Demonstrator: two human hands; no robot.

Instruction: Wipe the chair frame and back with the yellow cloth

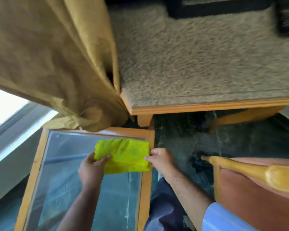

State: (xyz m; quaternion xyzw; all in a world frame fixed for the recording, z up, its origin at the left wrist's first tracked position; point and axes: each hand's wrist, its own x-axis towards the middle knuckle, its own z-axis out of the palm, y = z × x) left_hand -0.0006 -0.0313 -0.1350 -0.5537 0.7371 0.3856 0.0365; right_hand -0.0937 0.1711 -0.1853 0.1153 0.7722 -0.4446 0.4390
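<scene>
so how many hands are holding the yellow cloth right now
2: the left hand grips the yellow cloth at its left end, the right hand pinches its right edge.

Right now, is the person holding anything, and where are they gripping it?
Yes: the folded yellow cloth, with both hands. The left hand pinches its left end and the right hand its right end, above the glass table.

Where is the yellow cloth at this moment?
In the head view, the folded yellow cloth is low centre, held between the left hand and right hand, over the glass-topped table.
</scene>
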